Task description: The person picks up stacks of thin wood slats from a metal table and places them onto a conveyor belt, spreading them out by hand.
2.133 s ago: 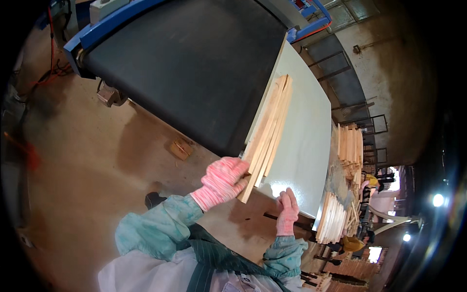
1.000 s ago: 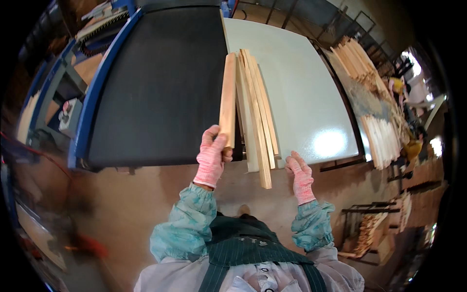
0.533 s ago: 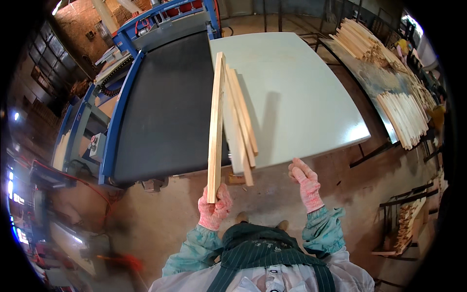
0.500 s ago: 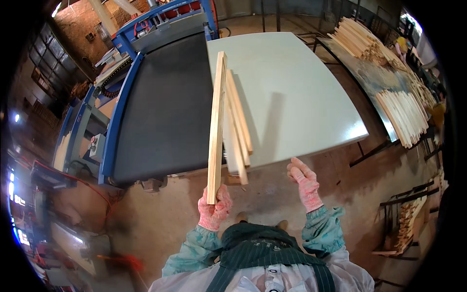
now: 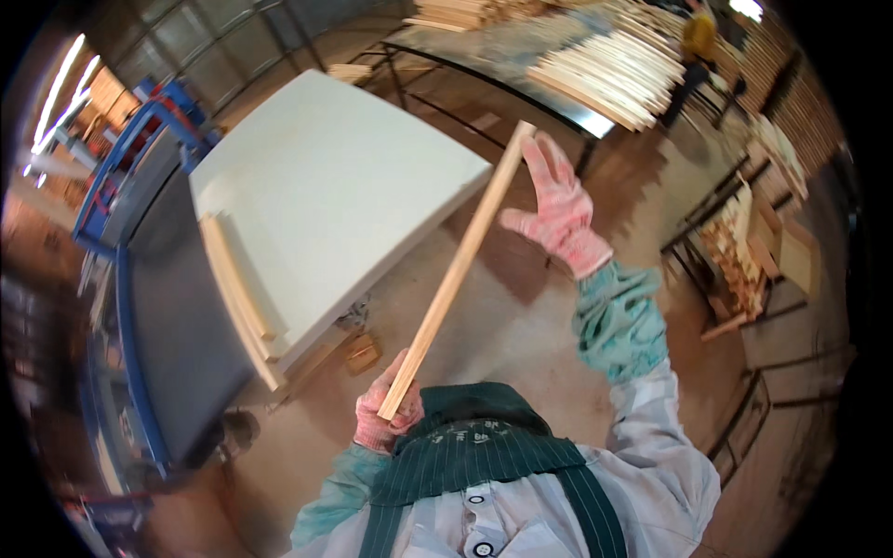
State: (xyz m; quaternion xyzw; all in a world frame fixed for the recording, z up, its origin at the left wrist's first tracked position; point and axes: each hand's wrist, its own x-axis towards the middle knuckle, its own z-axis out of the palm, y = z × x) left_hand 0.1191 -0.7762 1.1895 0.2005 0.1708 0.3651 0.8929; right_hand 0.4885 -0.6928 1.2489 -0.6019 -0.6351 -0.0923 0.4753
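My left hand (image 5: 383,409), in a pink knit glove, grips the near end of a long square wooden strip (image 5: 456,274) low in front of my apron. The strip slants up and away to the right. At its far end my right hand (image 5: 563,205), gloved the same way, has its fingers spread; the fingertips are close beside the wood, and I cannot tell whether they touch it. Several more wooden strips (image 5: 237,288) lie together along the left edge of the pale table (image 5: 326,177).
Left of the table runs a black conveyor belt (image 5: 177,307) in a blue frame (image 5: 135,372). A metal-topped table at the back bears a pile of pale strips (image 5: 609,79). To the right stands a rack of wood offcuts (image 5: 735,251). A person in yellow (image 5: 698,37) is behind the pile.
My view has turned right, toward the back table and rack. The strip in my left hand now tilts to the right, and my right hand has reached its far end with fingers spread.
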